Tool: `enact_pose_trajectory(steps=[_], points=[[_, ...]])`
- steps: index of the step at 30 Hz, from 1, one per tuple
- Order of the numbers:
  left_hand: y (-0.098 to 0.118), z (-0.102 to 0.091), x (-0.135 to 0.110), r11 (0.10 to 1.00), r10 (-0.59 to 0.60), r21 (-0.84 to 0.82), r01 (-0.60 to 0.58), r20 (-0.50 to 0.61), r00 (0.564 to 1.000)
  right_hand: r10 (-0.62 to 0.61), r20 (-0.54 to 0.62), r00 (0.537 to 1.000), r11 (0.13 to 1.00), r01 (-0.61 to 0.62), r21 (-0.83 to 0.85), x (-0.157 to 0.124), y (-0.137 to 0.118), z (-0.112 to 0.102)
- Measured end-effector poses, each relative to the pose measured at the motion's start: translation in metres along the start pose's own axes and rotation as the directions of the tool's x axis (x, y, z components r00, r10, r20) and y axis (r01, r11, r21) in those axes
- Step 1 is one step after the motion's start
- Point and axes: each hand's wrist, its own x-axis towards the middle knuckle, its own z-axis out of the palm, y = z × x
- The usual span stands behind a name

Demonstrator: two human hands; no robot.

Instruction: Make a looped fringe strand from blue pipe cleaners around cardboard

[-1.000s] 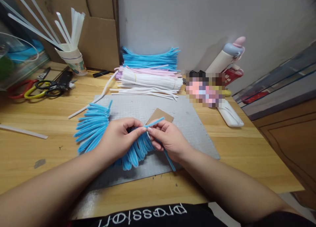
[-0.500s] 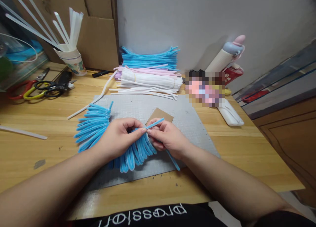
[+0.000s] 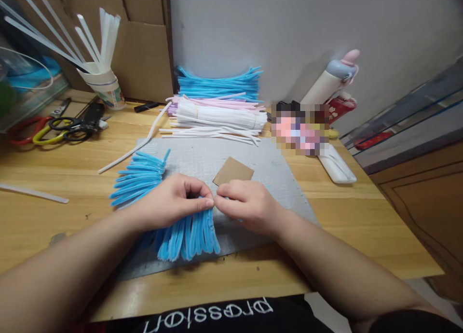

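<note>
A long fringe of looped blue pipe cleaners (image 3: 188, 239) curves under and around my left hand (image 3: 183, 200). The thumb and forefinger of that hand pinch its upper edge at the right end. My right hand (image 3: 249, 205) is closed, its fingertips meeting the left ones at the same spot. Bits of blue show at the edge of the right hand, but most of the pipe cleaner in it is hidden by the fingers. A brown cardboard square (image 3: 233, 171) lies just behind the right hand on the grey cutting mat (image 3: 289, 198).
Behind the mat lie bundles of white pipe cleaners (image 3: 220, 116) and blue pipe cleaners (image 3: 219, 86). At left are scissors (image 3: 47, 130) and a paper cup (image 3: 106, 89) of white sticks. A white bottle (image 3: 325, 84) and a white case (image 3: 337, 166) are at right.
The fringe's right end has swung down and left, hanging more upright. My right hand has turned over, palm downward, and the blue strand that stuck out of it is now mostly hidden.
</note>
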Motion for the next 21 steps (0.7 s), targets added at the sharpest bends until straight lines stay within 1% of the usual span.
enact_pose_trajectory(steps=[1,2,3,4,5,6,7,8,9,10,11,12,13,14,16,18,19,20,21], points=[[0.0,0.0,0.0,1.0,0.006,0.014,-0.006,0.015,1.0,0.012,0.008,1.0,1.0,-0.013,0.003,0.001,-0.001,-0.002],[0.0,-0.001,0.0,0.999,0.01,0.039,-0.011,0.024,1.0,0.05,0.02,0.999,0.997,-0.051,0.055,0.001,-0.003,-0.004],[0.0,-0.001,-0.001,0.997,0.015,0.078,-0.018,0.028,0.999,0.113,0.043,0.993,0.981,-0.118,0.156,0.003,-0.004,-0.006],[0.001,0.0,-0.001,0.991,0.027,0.127,-0.031,0.033,0.999,0.204,0.08,0.976,0.932,-0.219,0.29,0.004,-0.005,-0.008],[0.002,0.0,-0.001,0.982,0.043,0.181,-0.051,0.045,0.998,0.316,0.148,0.937,0.834,-0.349,0.427,0.006,-0.006,-0.01],[0.002,0.001,-0.002,0.969,0.062,0.233,-0.076,0.068,0.996,0.421,0.249,0.872,0.691,-0.486,0.534,0.008,-0.007,-0.013],[0.003,0.002,-0.002,0.955,0.082,0.276,-0.106,0.098,0.992,0.49,0.372,0.788,0.533,-0.609,0.588,0.009,-0.007,-0.015],[0.004,0.003,-0.002,0.942,0.101,0.307,-0.137,0.13,0.986,0.505,0.497,0.705,0.395,-0.701,0.593,0.011,-0.007,-0.017],[0.005,0.004,-0.003,0.931,0.118,0.325,-0.166,0.16,0.98,0.476,0.61,0.633,0.3,-0.769,0.564,0.012,-0.007,-0.018],[0.006,0.005,-0.004,0.924,0.13,0.335,-0.186,0.182,0.975,0.427,0.698,0.575,0.249,-0.816,0.521,0.013,-0.007,-0.019],[0.007,0.006,-0.004,0.92,0.142,0.336,-0.202,0.194,0.971,0.377,0.754,0.538,0.228,-0.843,0.487,0.014,-0.007,-0.019],[0.007,0.006,-0.005,0.919,0.152,0.333,-0.214,0.202,0.968,0.34,0.782,0.522,0.218,-0.853,0.474,0.015,-0.008,-0.019],[0.007,0.006,-0.006,0.917,0.16,0.331,-0.222,0.206,0.966,0.318,0.794,0.518,0.204,-0.855,0.477,0.016,-0.008,-0.017],[0.007,0.006,-0.007,0.915,0.164,0.334,-0.227,0.206,0.965,0.307,0.794,0.525,0.183,-0.851,0.492,0.016,-0.009,-0.016],[0.007,0.006,-0.008,0.907,0.168,0.354,-0.229,0.194,0.966,0.306,0.775,0.553,0.148,-0.832,0.535,0.017,-0.009,-0.012],[0.007,0.005,-0.008,0.897,0.158,0.385,-0.216,0.175,0.972,0.298,0.77,0.564,0.149,-0.824,0.546,0.018,-0.008,-0.011],[0.008,0.005,-0.008,0.895,0.15,0.396,-0.205,0.166,0.975,0.307,0.766,0.565,0.179,-0.825,0.537,0.019,-0.007,-0.011],[0.008,0.005,-0.008,0.895,0.138,0.404,-0.191,0.157,0.978,0.328,0.754,0.569,0.237,-0.823,0.517,0.02,-0.007,-0.012],[0.008,0.006,-0.008,0.896,0.123,0.409,-0.172,0.145,0.982,0.358,0.733,0.578,0.321,-0.814,0.485,0.022,-0.008,-0.014]])
